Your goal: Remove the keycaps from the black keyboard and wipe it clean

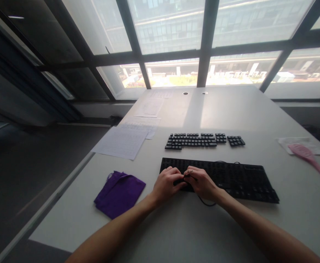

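Observation:
A black keyboard base point(239, 179) lies on the white table, with a black cable showing below it. My left hand point(167, 183) rests over its left part, fingers curled and closed. Beside it, my right hand point(201, 182) is closed too, its fingertips nearly meeting those of the left. What the fingertips hold, if anything, is too small and hidden to name. Beyond the base, loose black keycaps point(193, 140) lie in rows and separate groups.
A folded purple cloth point(120, 193) lies at the left. Written papers point(121, 141) cover the table's left edge. At the right, a pink hairbrush point(306, 156) sits partly on a white packet point(284, 144). Windows stand behind the table.

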`<state>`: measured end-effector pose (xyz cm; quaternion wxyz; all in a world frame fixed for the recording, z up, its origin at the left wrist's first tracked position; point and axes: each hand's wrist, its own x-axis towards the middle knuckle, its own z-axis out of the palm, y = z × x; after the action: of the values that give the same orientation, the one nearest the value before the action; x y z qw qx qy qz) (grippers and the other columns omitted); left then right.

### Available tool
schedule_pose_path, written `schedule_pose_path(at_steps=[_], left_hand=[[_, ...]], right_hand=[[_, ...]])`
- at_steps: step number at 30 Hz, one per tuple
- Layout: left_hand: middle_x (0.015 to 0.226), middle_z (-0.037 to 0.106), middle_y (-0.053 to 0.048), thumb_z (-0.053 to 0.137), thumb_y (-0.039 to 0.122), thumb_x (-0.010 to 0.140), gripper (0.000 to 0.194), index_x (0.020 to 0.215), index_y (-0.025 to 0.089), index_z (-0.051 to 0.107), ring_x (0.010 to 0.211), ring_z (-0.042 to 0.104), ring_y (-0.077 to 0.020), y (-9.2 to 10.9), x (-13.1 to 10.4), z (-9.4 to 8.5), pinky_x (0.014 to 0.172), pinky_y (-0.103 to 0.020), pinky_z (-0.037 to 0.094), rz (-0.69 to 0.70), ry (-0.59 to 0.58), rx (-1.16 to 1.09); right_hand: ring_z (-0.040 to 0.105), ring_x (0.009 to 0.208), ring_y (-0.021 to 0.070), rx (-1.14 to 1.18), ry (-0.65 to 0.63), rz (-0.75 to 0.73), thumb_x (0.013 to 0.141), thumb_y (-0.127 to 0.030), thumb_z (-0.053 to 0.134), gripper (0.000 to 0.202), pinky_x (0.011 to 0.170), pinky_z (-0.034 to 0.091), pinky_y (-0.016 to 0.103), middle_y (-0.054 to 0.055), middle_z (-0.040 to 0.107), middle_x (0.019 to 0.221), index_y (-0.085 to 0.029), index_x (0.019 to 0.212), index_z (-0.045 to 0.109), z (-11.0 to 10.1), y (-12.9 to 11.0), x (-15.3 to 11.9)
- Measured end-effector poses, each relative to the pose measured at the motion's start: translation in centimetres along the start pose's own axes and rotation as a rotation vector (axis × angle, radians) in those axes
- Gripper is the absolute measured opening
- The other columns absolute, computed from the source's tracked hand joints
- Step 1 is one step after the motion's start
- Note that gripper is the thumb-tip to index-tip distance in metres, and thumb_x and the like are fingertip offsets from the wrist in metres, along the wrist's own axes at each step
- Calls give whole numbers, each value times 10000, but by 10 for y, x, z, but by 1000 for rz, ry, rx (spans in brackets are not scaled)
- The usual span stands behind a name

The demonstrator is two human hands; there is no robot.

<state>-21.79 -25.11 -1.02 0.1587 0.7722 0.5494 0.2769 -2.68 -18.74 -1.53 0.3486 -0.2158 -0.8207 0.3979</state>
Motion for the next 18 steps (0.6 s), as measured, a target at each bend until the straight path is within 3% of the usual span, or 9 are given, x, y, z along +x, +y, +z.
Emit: schedule_pose_path(at_steps=[4,9,14,18], left_hand=[[925,719,-36,718,285,861,159,1015,244,718,868,592,-210,-2,0,4,780,-361,505,-43,53,-56],[992,728,-36,719,242,862,173,1033,246,698,906,591,-212,-2,-2,4,830,-373,508,7,132,-81],[963,715,-34,749,220,834,342,1152,243,626,906,595,-217,-4,-4,5,831,-375,515,-3,169,-113],[1023,695,-49,632,182,915,175,1076,245,658,929,569,-221,-4,-4,8,845,-380,502,77,116,-14]], right_hand=[[599,692,180,114,130,133,919,-219,561,130,675,479,300,37,656,749,-188,823,643,-5,3,5],[630,744,205,41,160,94,916,-230,590,104,722,482,321,51,688,789,-197,841,653,-1,3,4],[597,671,186,-11,178,133,935,-256,581,180,657,445,299,37,662,727,-197,769,618,3,1,2],[568,576,157,108,187,279,951,-310,569,234,578,430,268,5,634,638,-195,747,587,2,3,5]])
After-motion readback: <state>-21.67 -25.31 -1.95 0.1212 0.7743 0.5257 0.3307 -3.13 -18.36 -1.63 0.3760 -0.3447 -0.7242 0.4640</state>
